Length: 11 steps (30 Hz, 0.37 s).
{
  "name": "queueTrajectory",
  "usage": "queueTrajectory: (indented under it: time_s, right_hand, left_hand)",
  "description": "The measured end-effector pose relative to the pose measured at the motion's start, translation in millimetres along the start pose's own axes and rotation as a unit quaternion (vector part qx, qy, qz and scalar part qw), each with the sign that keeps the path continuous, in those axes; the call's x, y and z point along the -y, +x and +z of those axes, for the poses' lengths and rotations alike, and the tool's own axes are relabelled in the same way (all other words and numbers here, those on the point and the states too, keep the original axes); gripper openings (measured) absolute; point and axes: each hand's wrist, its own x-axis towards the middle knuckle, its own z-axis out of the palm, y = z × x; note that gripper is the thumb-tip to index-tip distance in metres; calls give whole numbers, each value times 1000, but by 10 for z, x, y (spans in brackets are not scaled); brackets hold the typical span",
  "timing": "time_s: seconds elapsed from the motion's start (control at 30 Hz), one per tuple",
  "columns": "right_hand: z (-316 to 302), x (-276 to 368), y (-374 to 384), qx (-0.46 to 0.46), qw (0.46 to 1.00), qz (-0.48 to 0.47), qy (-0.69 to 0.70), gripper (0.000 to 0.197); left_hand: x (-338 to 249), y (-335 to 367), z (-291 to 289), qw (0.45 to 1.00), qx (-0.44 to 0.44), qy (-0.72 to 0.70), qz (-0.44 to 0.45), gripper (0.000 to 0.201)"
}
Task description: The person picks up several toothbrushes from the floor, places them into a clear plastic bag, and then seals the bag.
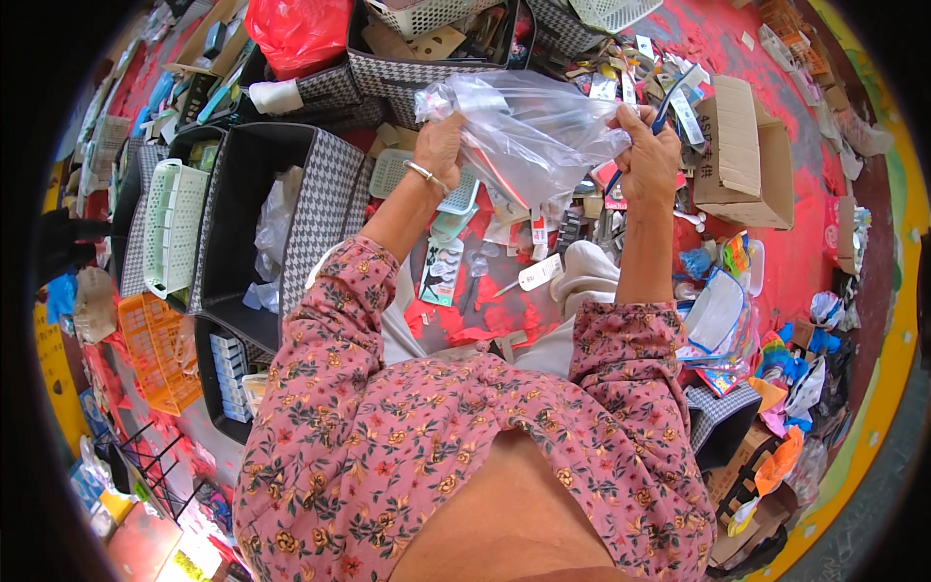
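A clear plastic bag (543, 121) is stretched between my two hands above the clutter. My left hand (441, 153), with a bangle at the wrist, is closed on the bag's left end. My right hand (647, 155) grips its right end. A long, thin, curved blue thing (663, 113) passes by the right hand's fingers; its kind is unclear, and the hand hides part of it. Below the bag lie a pale green basket (391, 173), a card pack of false eyelashes (441, 272) and a white tag (540, 274).
Houndstooth storage boxes (330, 179) stand at the left and far side, one with a red plastic bag (299, 37). An open cardboard box (742, 155) is at the right. An orange basket (158, 354) lies at the left. Small packaged goods cover much of the red floor (761, 276).
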Motion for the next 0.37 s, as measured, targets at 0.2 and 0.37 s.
queueTrajectory:
  time_s: [0.2, 0.37]
  right_hand:
    - [262, -88, -164, 105, 991, 36, -74, 23]
    - [204, -358, -73, 156, 984, 22, -80, 17]
  left_hand:
    - [176, -32, 39, 997, 58, -42, -29, 18]
    - [297, 94, -99, 998, 61, -24, -3, 32]
